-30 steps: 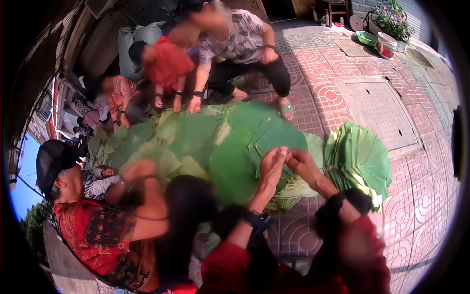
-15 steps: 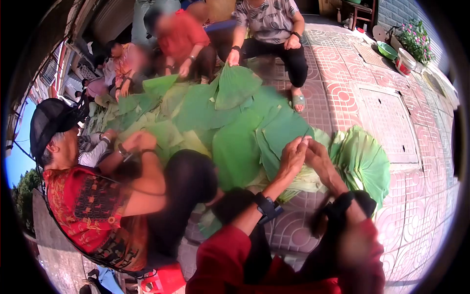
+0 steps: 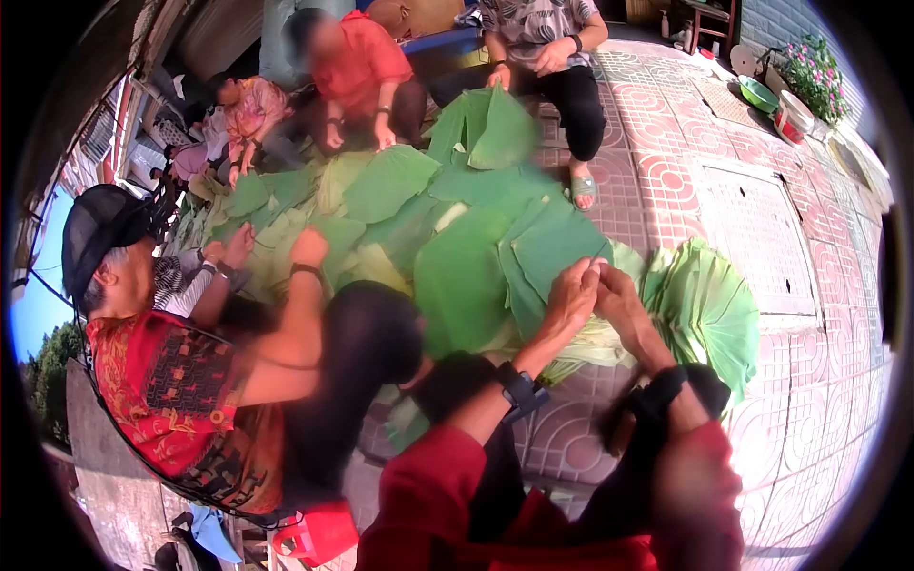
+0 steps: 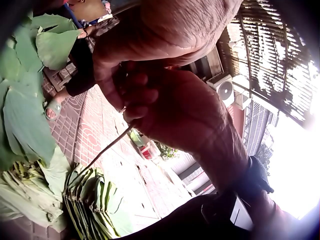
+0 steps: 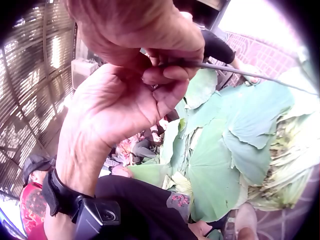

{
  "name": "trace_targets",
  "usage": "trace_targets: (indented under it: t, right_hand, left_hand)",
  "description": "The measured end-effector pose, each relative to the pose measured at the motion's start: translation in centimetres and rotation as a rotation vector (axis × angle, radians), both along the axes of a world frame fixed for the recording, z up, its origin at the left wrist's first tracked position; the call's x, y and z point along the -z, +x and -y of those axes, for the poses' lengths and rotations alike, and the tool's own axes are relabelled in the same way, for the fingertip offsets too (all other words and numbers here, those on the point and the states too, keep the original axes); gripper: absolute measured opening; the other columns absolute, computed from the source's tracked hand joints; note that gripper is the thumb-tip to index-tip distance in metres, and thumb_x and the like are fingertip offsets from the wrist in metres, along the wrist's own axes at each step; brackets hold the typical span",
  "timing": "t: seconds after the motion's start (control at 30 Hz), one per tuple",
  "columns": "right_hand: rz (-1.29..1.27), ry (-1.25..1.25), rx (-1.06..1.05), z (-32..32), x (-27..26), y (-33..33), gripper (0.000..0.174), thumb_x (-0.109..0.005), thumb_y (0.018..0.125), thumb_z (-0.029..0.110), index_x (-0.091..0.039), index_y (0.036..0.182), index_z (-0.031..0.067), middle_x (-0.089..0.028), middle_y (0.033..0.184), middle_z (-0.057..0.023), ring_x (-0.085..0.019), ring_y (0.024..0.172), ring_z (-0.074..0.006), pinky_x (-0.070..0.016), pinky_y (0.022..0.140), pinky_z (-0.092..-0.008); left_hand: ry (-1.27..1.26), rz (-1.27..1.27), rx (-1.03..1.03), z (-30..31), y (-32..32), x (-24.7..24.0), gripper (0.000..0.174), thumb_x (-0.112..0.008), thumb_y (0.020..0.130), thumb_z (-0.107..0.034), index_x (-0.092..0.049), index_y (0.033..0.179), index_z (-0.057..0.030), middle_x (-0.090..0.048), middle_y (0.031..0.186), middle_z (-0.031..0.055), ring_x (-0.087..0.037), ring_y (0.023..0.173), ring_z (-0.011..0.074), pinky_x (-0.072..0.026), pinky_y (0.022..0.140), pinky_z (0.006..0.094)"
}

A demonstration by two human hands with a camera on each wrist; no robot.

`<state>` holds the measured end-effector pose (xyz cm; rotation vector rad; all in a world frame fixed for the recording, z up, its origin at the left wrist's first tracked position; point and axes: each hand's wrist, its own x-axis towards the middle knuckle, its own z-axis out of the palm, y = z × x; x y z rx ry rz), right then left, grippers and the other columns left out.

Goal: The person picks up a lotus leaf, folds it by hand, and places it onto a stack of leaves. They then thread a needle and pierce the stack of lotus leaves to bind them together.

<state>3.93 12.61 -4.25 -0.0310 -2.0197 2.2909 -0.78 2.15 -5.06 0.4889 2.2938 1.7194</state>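
My left hand (image 3: 569,297) and right hand (image 3: 621,303) meet fingertip to fingertip above a heap of big green lotus leaves (image 3: 457,266). Together they pinch a thin stem (image 5: 235,71), which runs away from the fingers over the leaves. In the left wrist view the thin stem (image 4: 105,149) slants down from my right hand's (image 4: 150,100) curled fingers toward a stack of folded leaves (image 4: 95,200). That fan-like stack of folded leaves (image 3: 705,305) lies on the paving just right of my hands. My left hand's (image 5: 115,105) palm shows in the right wrist view.
A person in a red patterned top (image 3: 162,381) and black cap crouches at my left, arm reaching onto the leaves. Other people (image 3: 357,67) squat across the heap, one holding up a leaf (image 3: 495,128). Patterned paving (image 3: 762,219) spreads right, with buckets and flowers (image 3: 795,109) far back.
My hands stay joined on the stem, barely moved. The person at my left has stretched an arm out over the leaves, and someone opposite has lifted a leaf upright.
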Motion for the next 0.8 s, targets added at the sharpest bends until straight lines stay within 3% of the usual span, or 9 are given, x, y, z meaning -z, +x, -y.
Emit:
trace_targets:
  t: [0.37, 0.57, 0.8]
  right_hand:
    - [0.005, 0.007, -0.035, -0.2, -0.1, 0.2, 0.015, -0.049, 0.091, 0.015, -0.054, 0.092, 0.0012, -0.052, 0.079, -0.0012, -0.046, 0.071, -0.009, -0.0399, 0.062, -0.0247]
    - [-0.03, 0.03, -0.02, 0.0, 0.4, -0.2, 0.013, -0.049, 0.088, 0.012, -0.055, 0.091, -0.0004, -0.052, 0.078, -0.0014, -0.046, 0.072, -0.0089, -0.0397, 0.062, -0.0245]
    - [-0.049, 0.054, 0.004, -0.4, 1.2, -0.7, 0.013, -0.049, 0.089, 0.009, -0.055, 0.089, -0.0022, -0.052, 0.074, -0.0013, -0.046, 0.068, -0.0086, -0.0398, 0.059, -0.0249]
  left_hand:
    - [-0.046, -0.145, -0.065, -0.5, -0.3, 1.2, 0.03, -0.042, 0.092, -0.02, -0.06, 0.108, -0.0017, -0.062, 0.088, 0.0153, -0.058, 0.079, 0.0216, -0.0468, 0.074, 0.032]
    - [-0.134, -0.098, -0.073, -0.4, 0.0, 0.0, 0.03, -0.042, 0.092, -0.02, -0.06, 0.108, -0.0022, -0.062, 0.089, 0.0158, -0.058, 0.08, 0.0225, -0.0464, 0.075, 0.0326]
    - [-0.063, -0.073, -0.035, -0.4, 0.2, -0.7, 0.032, -0.042, 0.094, -0.022, -0.059, 0.111, -0.0007, -0.062, 0.092, 0.0127, -0.056, 0.084, 0.0194, -0.0453, 0.078, 0.0308]
